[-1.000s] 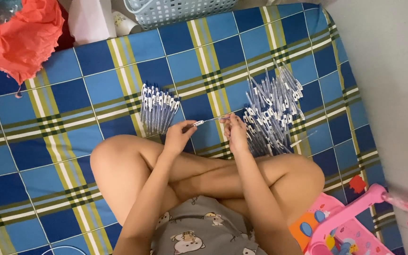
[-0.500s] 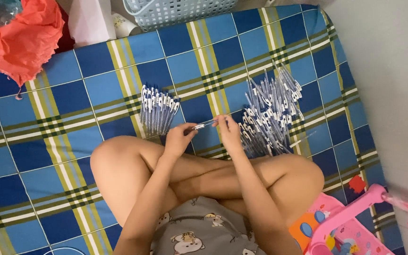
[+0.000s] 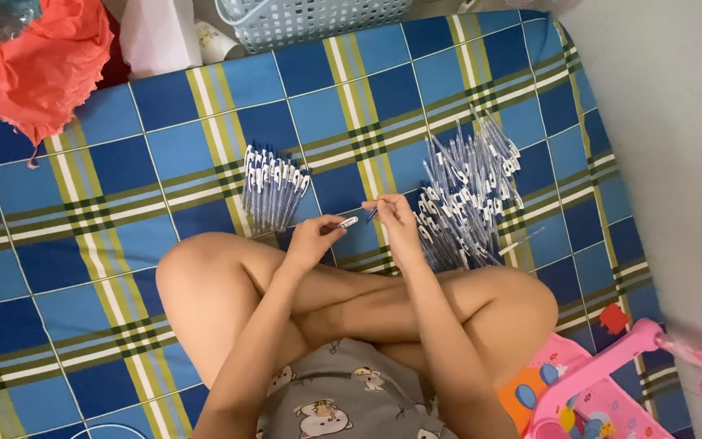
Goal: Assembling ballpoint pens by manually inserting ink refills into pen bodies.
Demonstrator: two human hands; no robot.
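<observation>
Person seated cross-legged on a blue plaid mat (image 3: 164, 162), hands meeting just past the knees

Left hand (image 3: 312, 240): fingers closed round a short white cap-like pen part (image 3: 348, 221), its tip sticking out to the right. Right hand (image 3: 394, 221): fingers pinched shut on a thin blue pen piece (image 3: 372, 215), only its end visible. The two pieces point at each other, nearly touching; whether they actually meet cannot be told

Neat bundle of pens (image 3: 272, 189) lies on the mat just beyond the left hand. Loose heap of pens (image 3: 469, 197) lies just beside the right hand, fanned out untidily

Handling, judged: parts are light, stiff plastic, smooth and likely slippery, too thin for a full grip. Fingertip pinch near the joining end seems best for keeping them in line. Thin piece may bend if pushed crooked

Basket (image 3: 310, 18) and orange cloth (image 3: 38, 65) at far edge; pink toy (image 3: 603, 390) by the right knee
</observation>
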